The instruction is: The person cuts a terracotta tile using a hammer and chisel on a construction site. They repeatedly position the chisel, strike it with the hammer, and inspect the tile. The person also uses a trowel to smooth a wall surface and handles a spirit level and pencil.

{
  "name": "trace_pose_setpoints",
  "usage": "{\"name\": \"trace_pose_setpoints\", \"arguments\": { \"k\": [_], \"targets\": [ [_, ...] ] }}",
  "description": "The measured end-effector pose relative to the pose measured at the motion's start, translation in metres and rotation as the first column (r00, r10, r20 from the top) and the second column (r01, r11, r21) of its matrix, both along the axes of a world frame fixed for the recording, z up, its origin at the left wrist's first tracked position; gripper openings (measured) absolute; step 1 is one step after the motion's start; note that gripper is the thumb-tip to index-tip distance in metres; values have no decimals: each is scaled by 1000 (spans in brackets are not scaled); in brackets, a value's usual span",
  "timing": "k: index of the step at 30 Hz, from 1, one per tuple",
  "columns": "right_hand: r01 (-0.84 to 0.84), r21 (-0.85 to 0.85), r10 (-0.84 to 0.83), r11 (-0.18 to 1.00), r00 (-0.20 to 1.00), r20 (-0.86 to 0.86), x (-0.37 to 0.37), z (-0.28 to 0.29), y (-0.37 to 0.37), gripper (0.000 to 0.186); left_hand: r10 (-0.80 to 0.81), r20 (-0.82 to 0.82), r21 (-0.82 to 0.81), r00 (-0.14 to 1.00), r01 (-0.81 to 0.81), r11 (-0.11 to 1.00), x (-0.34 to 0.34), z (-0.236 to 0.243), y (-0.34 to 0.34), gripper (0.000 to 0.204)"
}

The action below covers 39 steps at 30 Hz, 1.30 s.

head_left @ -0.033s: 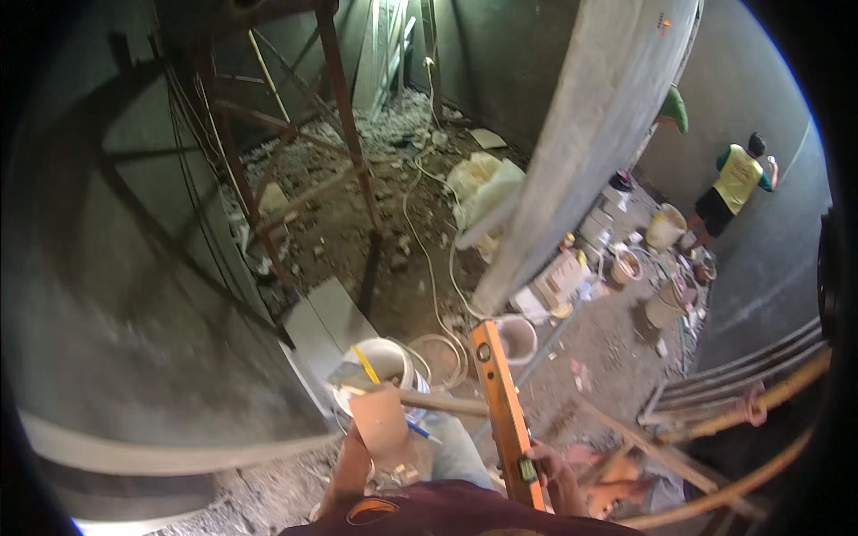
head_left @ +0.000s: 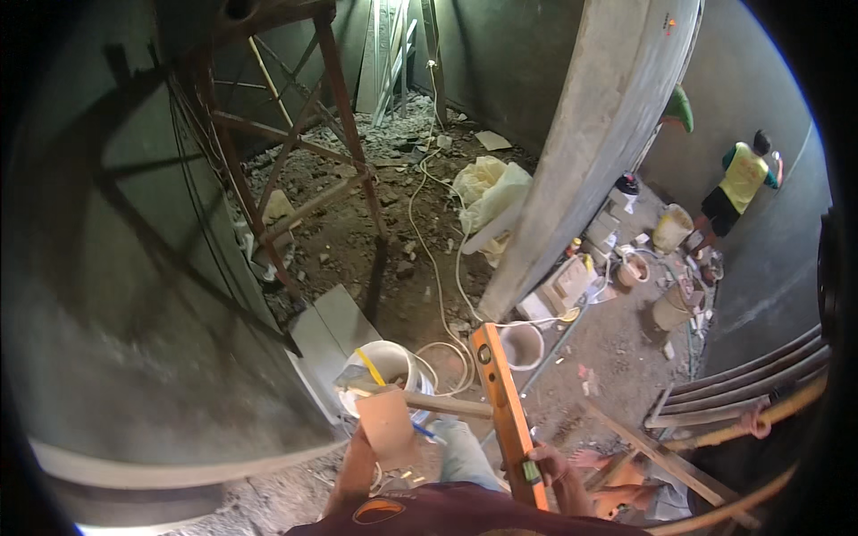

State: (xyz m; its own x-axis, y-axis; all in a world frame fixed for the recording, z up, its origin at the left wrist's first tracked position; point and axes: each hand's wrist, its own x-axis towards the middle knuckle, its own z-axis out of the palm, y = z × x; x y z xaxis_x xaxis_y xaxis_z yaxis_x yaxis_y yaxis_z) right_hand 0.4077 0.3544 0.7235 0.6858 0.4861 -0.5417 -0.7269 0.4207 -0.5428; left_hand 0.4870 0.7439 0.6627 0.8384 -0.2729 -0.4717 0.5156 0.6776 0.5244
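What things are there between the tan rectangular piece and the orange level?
In the head view, a wooden bar shows between the tan piece and the orange level; below it, a blue stick and a pale trouser leg.

The dirt floor point(head_left: 617, 353) carries rubble point(head_left: 416, 125), a pale cable point(head_left: 412, 213), crumpled sheeting point(head_left: 490, 192) and several buckets point(head_left: 668, 311).

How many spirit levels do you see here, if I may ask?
1: the orange level in the right hand, to the right of the white bucket. Others may be hidden.
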Motion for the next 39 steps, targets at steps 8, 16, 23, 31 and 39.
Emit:
{"name": "trace_pose_setpoints", "arguments": {
  "k": [8, 16, 23, 31, 39],
  "targets": [
    [-12, 148, 18, 989, 999, -42, 164, 74, 1, 80, 126, 69, 92, 990, -132, 987, 194, 65, 16, 26],
    [112, 247, -109, 962, 994, -28, 301, 37, 1, 83, 167, 199, 126, 966, -194, 973, 409, 100, 30, 27],
    [323, 126, -318, 938, 946, -59, 447, 6, 38, 85, 149, 125, 138, 981, -166, 976, 588, 51, 62, 27],
    [331, -41, -333, 943, 942, -42, 659, 28, 72, 47, -51, -72, 168, 996, 62, 984, 782, 33, 84, 27],
    [451, -195, -460, 871, 888, -2, 828, 99, 76, 47, -162, -19, 121, 987, 163, 979, 936, 48, 80, 28]
  ]
}}
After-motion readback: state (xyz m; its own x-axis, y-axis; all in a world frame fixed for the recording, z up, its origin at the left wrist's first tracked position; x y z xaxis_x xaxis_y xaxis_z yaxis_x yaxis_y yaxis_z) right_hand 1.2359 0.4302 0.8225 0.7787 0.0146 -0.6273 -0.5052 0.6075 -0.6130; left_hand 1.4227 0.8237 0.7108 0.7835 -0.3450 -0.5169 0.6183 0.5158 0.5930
